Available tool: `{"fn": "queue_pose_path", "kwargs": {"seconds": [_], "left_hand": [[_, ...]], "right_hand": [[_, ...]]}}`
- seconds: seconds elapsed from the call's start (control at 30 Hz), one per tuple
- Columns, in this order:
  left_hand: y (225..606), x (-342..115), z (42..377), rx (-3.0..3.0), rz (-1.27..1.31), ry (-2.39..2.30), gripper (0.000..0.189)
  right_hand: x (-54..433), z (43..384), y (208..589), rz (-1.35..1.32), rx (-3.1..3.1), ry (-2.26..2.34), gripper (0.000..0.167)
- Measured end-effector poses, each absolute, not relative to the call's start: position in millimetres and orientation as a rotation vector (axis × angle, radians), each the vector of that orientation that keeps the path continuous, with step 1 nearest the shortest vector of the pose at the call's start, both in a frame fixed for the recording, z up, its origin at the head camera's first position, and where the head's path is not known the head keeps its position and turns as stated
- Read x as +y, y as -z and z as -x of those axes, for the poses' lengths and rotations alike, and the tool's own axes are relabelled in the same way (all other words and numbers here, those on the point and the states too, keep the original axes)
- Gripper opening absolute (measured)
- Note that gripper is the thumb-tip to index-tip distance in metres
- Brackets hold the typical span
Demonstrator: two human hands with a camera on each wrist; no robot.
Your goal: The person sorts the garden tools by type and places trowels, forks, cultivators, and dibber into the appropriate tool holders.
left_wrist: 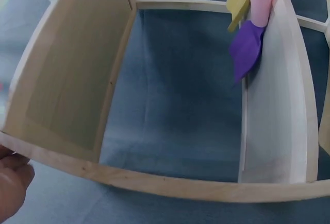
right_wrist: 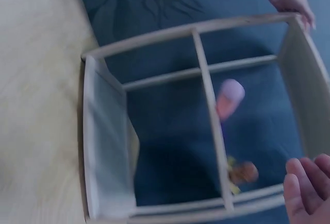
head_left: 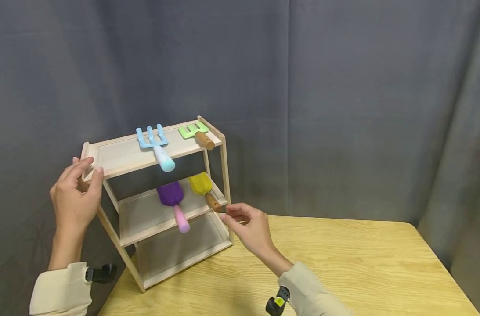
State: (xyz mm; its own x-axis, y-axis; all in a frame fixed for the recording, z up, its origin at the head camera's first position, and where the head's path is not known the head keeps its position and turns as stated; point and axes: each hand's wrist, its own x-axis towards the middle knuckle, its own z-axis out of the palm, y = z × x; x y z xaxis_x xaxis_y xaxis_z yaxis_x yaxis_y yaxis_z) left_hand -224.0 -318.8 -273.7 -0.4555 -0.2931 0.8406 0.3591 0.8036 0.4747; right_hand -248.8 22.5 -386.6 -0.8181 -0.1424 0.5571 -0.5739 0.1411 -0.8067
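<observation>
My left hand (head_left: 75, 193) grips the top left corner of a three-tier wooden shelf (head_left: 117, 239), thumb at the front and fingers over the side panel. The left wrist view shows its fingers tucked behind the frame's edge. My right hand (head_left: 249, 226) holds nothing; its fingers are loosely bent beside the right post, close to the brown handle of a yellow toy shovel (head_left: 200, 183). That shovel lies on the middle tier beside a purple toy shovel (head_left: 171, 194) with a pink handle. A blue toy fork (head_left: 152, 139) and a green toy rake (head_left: 191, 130) lie on the top tier.
The shelf stands at the left end of a light wooden table (head_left: 342, 263), its handles jutting past the front edges. Grey curtains (head_left: 342, 109) hang behind the table. Dark straps with small devices are on both wrists.
</observation>
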Motion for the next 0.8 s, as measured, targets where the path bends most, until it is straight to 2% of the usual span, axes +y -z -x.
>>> {"fn": "queue_pose_path", "kwargs": {"seconds": [0.4,0.63,0.8], "left_hand": [[258.6,-281.9,205.1,-1.759,0.273,0.682,0.042],[245.0,-241.3,182.6,-1.754,0.481,0.624,0.055],[252.9,-213.9,180.2,-1.823,0.667,0.591,0.063]], "right_hand": [[131.9,215.9,366.0,-0.755,-2.097,-1.634,0.023],[173.6,197.0,357.1,-0.782,-2.157,-1.287,0.036],[196.7,184.7,354.6,-0.835,-2.216,-1.074,0.046]]}}
